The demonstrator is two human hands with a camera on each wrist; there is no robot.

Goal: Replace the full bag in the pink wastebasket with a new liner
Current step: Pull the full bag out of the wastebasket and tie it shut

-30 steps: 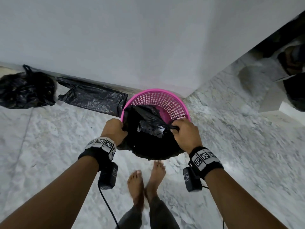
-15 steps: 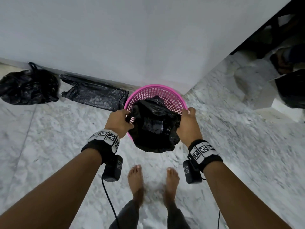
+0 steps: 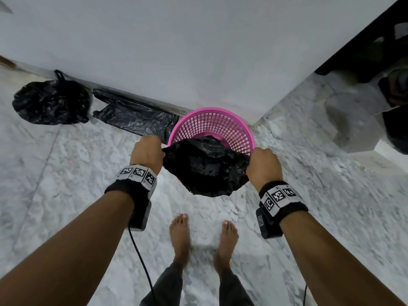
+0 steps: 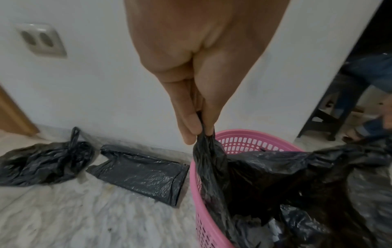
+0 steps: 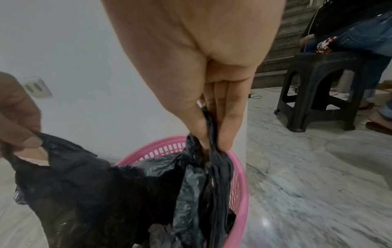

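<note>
A pink mesh wastebasket (image 3: 212,120) stands on the marble floor at the wall's corner. A full black bag (image 3: 205,168) hangs partly lifted out of it, stretched between both hands. My left hand (image 3: 146,151) pinches the bag's left handle (image 4: 203,139). My right hand (image 3: 262,164) grips the right handle (image 5: 208,134). Crumpled paper shows inside the bag (image 4: 273,226). A flat folded black liner (image 3: 134,117) lies on the floor left of the basket (image 4: 239,141).
A tied black bag (image 3: 50,102) lies by the wall at far left. A black plastic stool (image 5: 318,90) and a seated person's legs (image 5: 371,38) are off to the right. My bare feet (image 3: 181,237) stand just behind the basket. A wall socket (image 4: 42,40) sits low.
Both hands have moved apart and upward, pulling the bag's mouth wide and lifting it higher out of the basket. My feet have stepped apart.
</note>
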